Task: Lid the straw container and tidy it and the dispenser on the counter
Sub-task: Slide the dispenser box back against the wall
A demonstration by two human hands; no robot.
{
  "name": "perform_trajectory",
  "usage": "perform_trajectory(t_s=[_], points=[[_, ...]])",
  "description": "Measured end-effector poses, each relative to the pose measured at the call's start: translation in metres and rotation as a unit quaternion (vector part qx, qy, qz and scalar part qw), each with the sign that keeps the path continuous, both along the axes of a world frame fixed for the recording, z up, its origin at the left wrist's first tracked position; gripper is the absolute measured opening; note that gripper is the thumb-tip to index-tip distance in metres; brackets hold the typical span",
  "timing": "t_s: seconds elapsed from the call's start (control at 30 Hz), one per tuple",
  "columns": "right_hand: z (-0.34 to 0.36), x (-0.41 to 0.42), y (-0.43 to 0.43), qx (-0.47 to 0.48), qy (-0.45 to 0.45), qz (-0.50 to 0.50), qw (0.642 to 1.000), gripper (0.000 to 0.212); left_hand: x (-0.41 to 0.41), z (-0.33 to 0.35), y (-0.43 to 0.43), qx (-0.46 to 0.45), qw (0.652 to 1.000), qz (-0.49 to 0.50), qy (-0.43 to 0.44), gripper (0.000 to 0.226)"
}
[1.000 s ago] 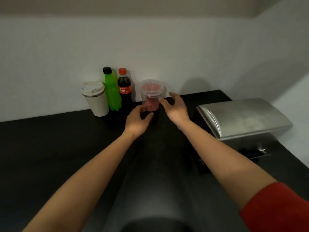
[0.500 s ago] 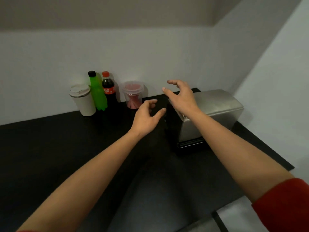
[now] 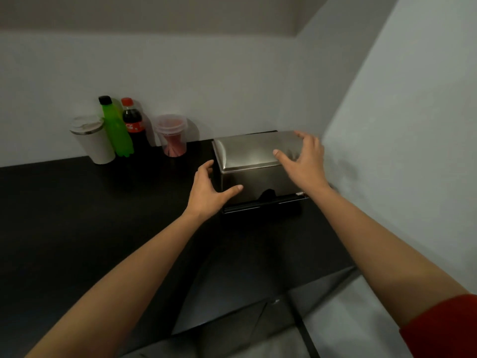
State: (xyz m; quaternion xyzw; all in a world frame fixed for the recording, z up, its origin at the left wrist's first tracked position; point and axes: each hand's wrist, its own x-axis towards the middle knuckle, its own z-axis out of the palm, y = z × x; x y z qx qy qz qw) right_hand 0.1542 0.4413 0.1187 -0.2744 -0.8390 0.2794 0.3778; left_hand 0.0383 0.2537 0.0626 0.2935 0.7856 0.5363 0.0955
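Straw container (image 3: 172, 136), lidded and holding red straws, stands on the black counter (image 3: 77, 215) against the wall, left of the steel dispenser (image 3: 255, 164). Both hands are spread and grasp nothing: the left hand (image 3: 209, 191) by the dispenser's left front corner, the right hand (image 3: 304, 161) over its right top. 2 bottles (image 3: 124, 125) and a white cup (image 3: 91, 139) stand further left of the dispenser.

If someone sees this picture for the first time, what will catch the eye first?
First, the two hands, left and right, open on either side of the shiny metal dispenser at the counter's back right. Next, the bright green bottle by the wall at the back left, with the lidded straw container nearby.
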Motion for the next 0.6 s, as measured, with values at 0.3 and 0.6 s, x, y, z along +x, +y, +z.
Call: perform_trajectory(t_s=[0.3, 0.6], points=[[-0.049, 0.047, 0.041, -0.113, -0.067, 0.011, 0.991, 0.106, 0.021, -0.031, 0.016, -0.026, 0.999, 0.031, -0.037, 0.114], [-0.089, 0.044, 0.072, -0.210, -0.117, 0.071, 0.968, 0.103, 0.020, -0.050, 0.029, -0.020, 0.998, 0.026, -0.052, 0.120]])
